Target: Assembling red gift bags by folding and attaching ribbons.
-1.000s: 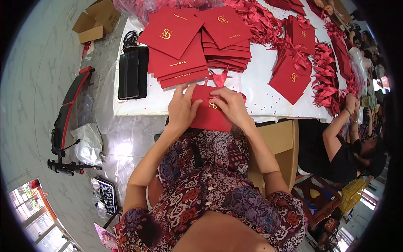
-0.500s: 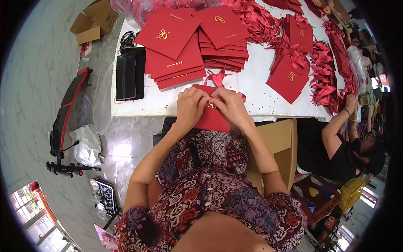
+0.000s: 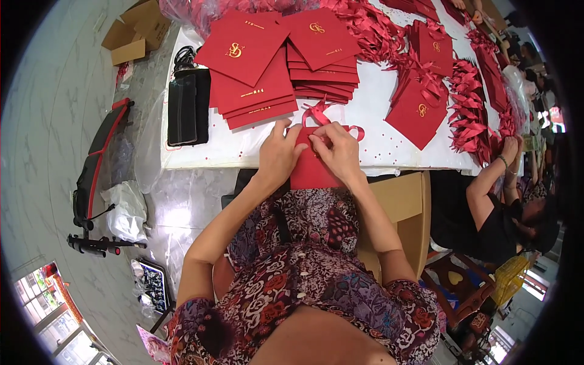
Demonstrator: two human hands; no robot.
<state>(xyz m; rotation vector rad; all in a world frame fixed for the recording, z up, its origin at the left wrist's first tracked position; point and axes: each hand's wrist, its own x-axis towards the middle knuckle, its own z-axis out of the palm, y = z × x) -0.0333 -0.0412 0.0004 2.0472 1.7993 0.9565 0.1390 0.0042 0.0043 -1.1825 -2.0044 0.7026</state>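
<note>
A small red gift bag (image 3: 313, 173) lies flat at the table's front edge, its lower part overhanging toward my lap. Its red ribbon (image 3: 316, 114) loops out above the bag and to the right of my fingers. My left hand (image 3: 278, 153) rests at the bag's left edge, thumb and fingers apart, holding nothing I can see. My right hand (image 3: 338, 152) lies over the bag's upper right part, thumb and forefinger pinched together on the ribbon near the bag's top. The fingers partly cover the ribbon there.
Stacked red bags (image 3: 255, 79) stand just beyond my hands. A black phone-like device (image 3: 182, 112) lies left of them. More ribboned bags (image 3: 417, 112) and ribbon bundles (image 3: 468, 115) fill the right side. A cardboard box (image 3: 395, 198) sits below the table edge; a co-worker (image 3: 486, 207) is at right.
My hands were close together over the bag's middle. The left hand has drawn away to the left and its fingers have parted; the right hand stays pinched. The bag has shifted slightly right.
</note>
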